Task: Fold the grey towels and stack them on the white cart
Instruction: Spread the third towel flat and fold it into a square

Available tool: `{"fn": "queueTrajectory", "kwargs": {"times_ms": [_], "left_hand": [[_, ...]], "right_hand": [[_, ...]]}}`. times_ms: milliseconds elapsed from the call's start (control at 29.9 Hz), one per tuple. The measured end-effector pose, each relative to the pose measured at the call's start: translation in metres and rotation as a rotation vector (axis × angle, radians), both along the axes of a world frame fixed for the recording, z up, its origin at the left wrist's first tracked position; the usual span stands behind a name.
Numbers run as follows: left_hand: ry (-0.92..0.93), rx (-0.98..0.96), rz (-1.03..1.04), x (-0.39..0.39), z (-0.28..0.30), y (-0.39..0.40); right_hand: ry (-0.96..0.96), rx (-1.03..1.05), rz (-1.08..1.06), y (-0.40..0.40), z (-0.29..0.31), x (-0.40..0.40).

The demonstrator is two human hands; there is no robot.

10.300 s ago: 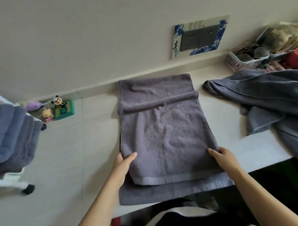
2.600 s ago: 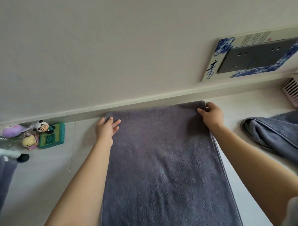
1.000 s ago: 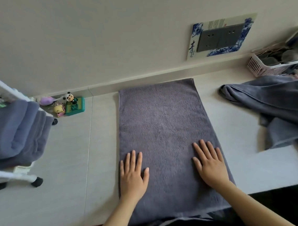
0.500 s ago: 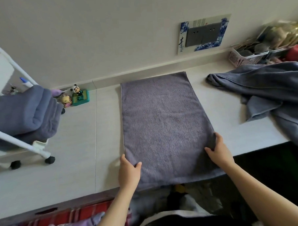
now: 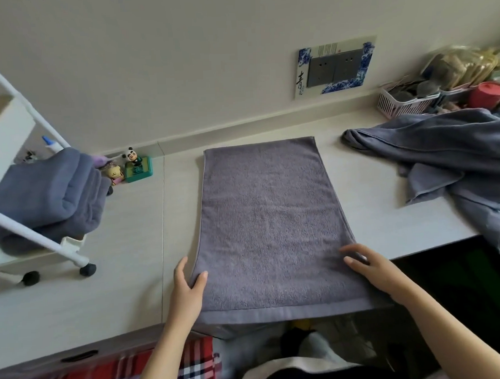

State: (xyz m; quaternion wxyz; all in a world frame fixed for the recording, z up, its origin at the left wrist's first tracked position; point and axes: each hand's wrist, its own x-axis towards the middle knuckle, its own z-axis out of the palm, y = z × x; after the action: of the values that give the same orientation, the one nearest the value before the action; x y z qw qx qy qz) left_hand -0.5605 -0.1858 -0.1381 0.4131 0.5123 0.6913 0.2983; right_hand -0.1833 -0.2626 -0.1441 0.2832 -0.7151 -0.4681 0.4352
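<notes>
A grey towel [image 5: 270, 222], folded into a long strip, lies flat in the middle of the table, and its near end hangs slightly over the front edge. My left hand [image 5: 188, 286] pinches its left edge near the front corner, thumb on top. My right hand [image 5: 372, 270] holds the right edge opposite, with the thumb and a finger on the cloth. On the left stands the white cart [image 5: 30, 236] with folded grey towels [image 5: 48, 195] on its shelf. A heap of unfolded grey towels [image 5: 448, 157] lies on the right.
Small toy figures [image 5: 133, 168] stand by the wall beside the cart. A pink basket [image 5: 402, 102] and a red container [image 5: 488, 94] sit at the back right. A socket plate [image 5: 335, 68] is on the wall. Plaid cloth [image 5: 193, 363] shows below the table's front edge.
A second ago both hands lay flat on the towel's near half. They have since moved out to its side edges and taken hold near the front corners.
</notes>
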Motion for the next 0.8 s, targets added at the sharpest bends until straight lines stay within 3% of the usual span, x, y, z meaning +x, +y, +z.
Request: {"fn": "queueTrajectory", "kwargs": {"times_ms": [134, 267, 501, 568, 668, 735, 801], "left_hand": [[-0.41, -0.2, 0.043, -0.001, 0.009, 0.022], [-0.86, -0.488, 0.426, 0.009, 0.017, 0.064], [-1.158, -0.397, 0.757, 0.04, 0.012, 0.138], [-1.226, -0.398, 0.803, 0.048, 0.003, 0.153], [-1.156, -0.449, 0.807, 0.056, -0.006, 0.164], [-1.007, -0.47, 0.734, 0.059, -0.007, 0.167], [-0.736, -0.488, 0.611, 0.06, -0.009, 0.17]], "right_hand": [[0.552, -0.097, -0.342, 0.018, 0.02, 0.003], [0.934, -0.235, -0.58, 0.051, 0.024, 0.011], [1.311, -0.21, -0.889, 0.125, 0.014, 0.027], [1.325, -0.214, -0.938, 0.14, 0.012, 0.031], [1.194, -0.253, -0.933, 0.156, 0.01, 0.035], [0.903, -0.336, -0.788, 0.163, 0.012, 0.037], [0.446, -0.387, -0.529, 0.169, 0.01, 0.04]]}}
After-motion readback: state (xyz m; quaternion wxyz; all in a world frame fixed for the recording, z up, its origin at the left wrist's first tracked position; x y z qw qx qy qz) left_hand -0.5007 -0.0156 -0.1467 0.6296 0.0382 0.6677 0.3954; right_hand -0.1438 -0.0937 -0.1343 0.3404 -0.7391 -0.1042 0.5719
